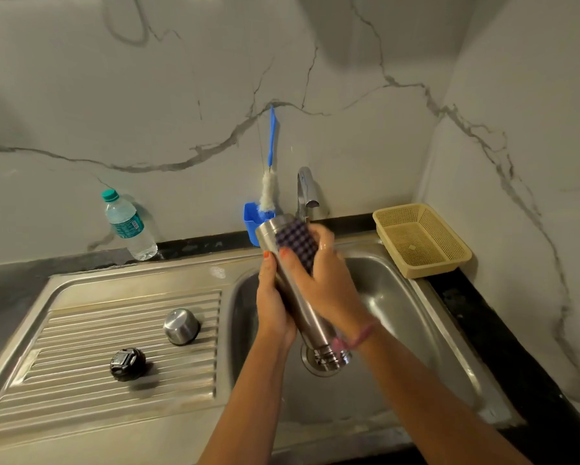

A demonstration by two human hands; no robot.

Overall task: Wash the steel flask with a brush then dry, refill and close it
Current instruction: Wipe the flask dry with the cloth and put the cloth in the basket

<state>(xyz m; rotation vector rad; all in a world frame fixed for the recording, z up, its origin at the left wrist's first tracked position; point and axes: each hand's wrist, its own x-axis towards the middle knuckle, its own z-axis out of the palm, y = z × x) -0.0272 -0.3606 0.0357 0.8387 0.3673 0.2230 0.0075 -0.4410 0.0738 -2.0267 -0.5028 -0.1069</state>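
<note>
The steel flask (302,307) is held over the sink basin (392,297), tilted with its open neck down towards the drain and its base up near the tap. My left hand (272,303) grips its middle from the left. My right hand (325,280) presses a dark checked cloth (297,241) against the flask's upper part. The bottle brush (269,186), blue-handled with white bristles, stands in a blue holder (252,223) behind the flask. The steel cup lid (181,326) and the black stopper (127,363) lie on the ribbed drainboard.
A plastic water bottle (129,226) with a green cap leans against the marble wall at the back left. The tap (307,193) rises behind the flask. A beige plastic basket (422,241) sits on the dark counter to the right of the sink.
</note>
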